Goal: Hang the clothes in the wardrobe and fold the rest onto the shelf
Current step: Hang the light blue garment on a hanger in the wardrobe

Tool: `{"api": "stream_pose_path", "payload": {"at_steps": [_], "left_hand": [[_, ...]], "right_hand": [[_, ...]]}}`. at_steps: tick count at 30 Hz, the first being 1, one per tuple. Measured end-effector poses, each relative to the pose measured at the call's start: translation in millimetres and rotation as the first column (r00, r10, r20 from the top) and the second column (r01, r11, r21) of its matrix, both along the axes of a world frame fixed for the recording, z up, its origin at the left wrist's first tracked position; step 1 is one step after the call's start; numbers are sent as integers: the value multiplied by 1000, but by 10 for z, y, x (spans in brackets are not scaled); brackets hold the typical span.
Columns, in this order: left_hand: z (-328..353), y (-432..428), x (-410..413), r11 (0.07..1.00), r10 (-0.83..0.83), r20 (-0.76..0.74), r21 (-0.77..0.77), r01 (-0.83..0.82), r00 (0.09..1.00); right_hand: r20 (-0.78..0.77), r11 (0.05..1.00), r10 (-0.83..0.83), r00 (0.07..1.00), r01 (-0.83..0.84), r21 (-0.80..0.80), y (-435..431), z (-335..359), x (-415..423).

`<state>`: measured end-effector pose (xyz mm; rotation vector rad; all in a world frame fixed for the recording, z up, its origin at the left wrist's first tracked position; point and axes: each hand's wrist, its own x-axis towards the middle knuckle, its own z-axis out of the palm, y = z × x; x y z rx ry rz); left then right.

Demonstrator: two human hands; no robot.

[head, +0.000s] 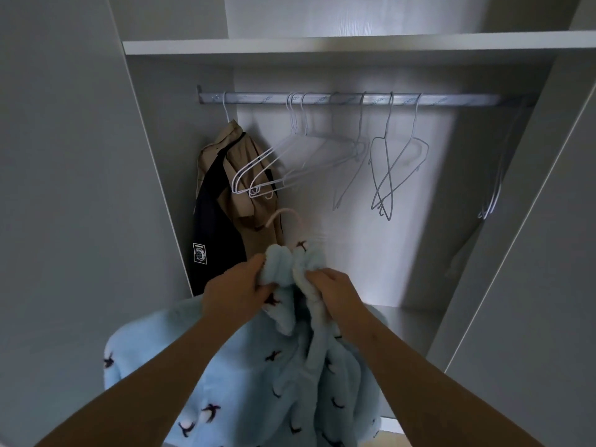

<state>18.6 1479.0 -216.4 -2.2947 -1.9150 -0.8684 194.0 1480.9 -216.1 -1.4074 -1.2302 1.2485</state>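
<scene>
**The hook sits straight below the rail, between the two hands**

Both hands are closed on the collar of the pale blue fleece garment. The left hand grips one side of the neck opening and the right hand pinches the other, so the fabric bunches between them. The rest of the garment hangs down and towards the person, its long axis running roughly vertical.

Above the knuckles rises the pink hanger hook, already threaded through the neck. Its curved top faces up, and its free tip seems to point left, towards the beige-and-black jacket hung at the left end.

The rail runs left to right, well above the hook and farther back in the wardrobe. The move therefore looks like a lift up and forward.

Almost directly overhead is a bare stretch of rail between the jacket's hanger and the cluster of white wire hangers. Grey wire hangers hang further right, with a longer open span beyond them.

Neither hand is clearly nearer the hook. Both grip cloth rather than the hanger, so one would probably need to shift onto the hanger's neck to steer it. The shelf lies above the rail.
</scene>
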Motion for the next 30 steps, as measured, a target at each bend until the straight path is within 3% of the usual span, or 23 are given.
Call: {"api": "stream_pose_path", "payload": {"at_steps": [2,4,5,7,8,10,11,13,19,20,22,23,26,28,30], "left_hand": [[46,27,-67,998,21,249,-64,-6,968],[114,30,-129,994,-21,446,-89,68,895],[134,31,-145,991,-53,508,-82,109,860],[195,24,-158,986,-106,559,-50,161,823],[229,14,-161,983,-125,580,-35,178,805],[278,3,-158,979,-148,609,-23,204,779],[296,-1,-143,976,-155,606,-29,216,780],[317,1,-95,966,-172,586,-59,253,792],[369,-8,-12,910,-184,686,-152,386,704],[410,8,-24,938,-158,659,-133,321,735],[548,106,-136,999,-22,511,-21,38,859],[637,154,-230,995,69,470,33,-96,880],[838,243,-374,959,218,586,20,-284,780],[827,204,-196,964,252,705,-125,-233,662],[721,70,41,956,201,743,-292,38,638]], "right_hand": [[-92,992,119,989,-122,-29,-22,66,43],[140,987,75,987,-94,133,10,66,136],[316,963,-52,947,-37,268,41,68,181],[561,897,-290,775,17,441,93,99,251],[654,901,-307,692,-12,434,118,100,285],[810,952,-160,564,-130,278,170,99,348],[826,964,-57,561,-184,192,170,110,353],[753,962,70,654,-243,122,156,97,331],[659,968,-4,752,-162,191,108,6,313],[629,972,-33,777,-121,199,97,-3,338],[555,980,-81,828,-35,195,71,-22,415],[525,982,-103,845,4,186,51,-31,454],[498,986,-132,857,60,158,44,-78,496],[522,987,-131,843,60,151,62,-104,414],[490,984,-147,859,76,162,92,-91,314]]}}
